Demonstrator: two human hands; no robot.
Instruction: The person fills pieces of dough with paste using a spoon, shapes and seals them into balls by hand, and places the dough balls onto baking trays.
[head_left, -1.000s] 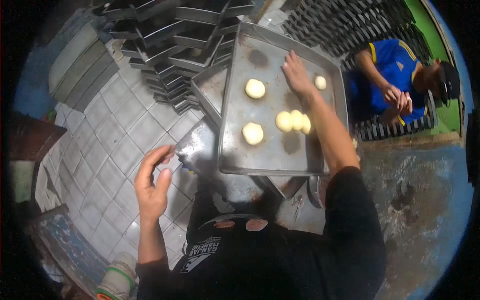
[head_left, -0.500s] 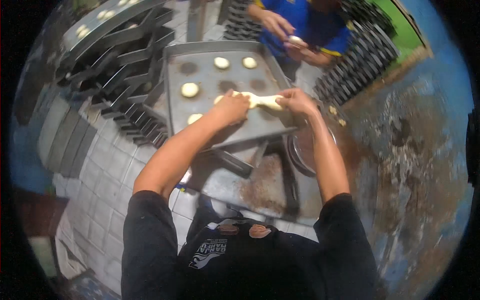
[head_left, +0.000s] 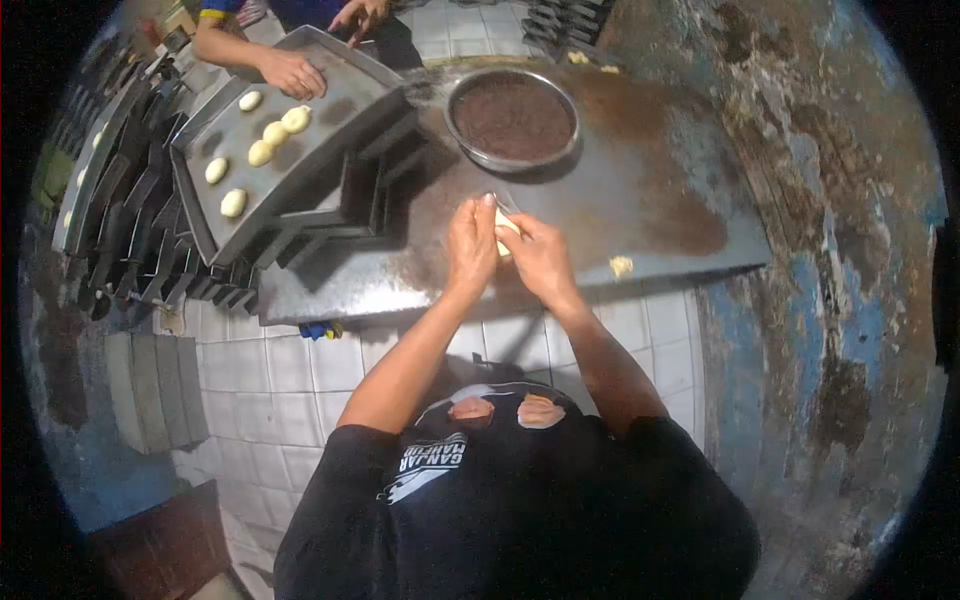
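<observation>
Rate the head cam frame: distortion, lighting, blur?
Head view: strong fisheye, black vignette ring at the corners, edges bent. Dim, bluish light; shadows pool under the tray and along the left racks. Dough between left hand and right hand is near blown out, soft; fine detail smeared throughout.

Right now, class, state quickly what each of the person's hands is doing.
Left hand: closed around the dough piece, shared with the other hand.
Right hand: closed on the same dough piece, over the metal worktop.
</observation>
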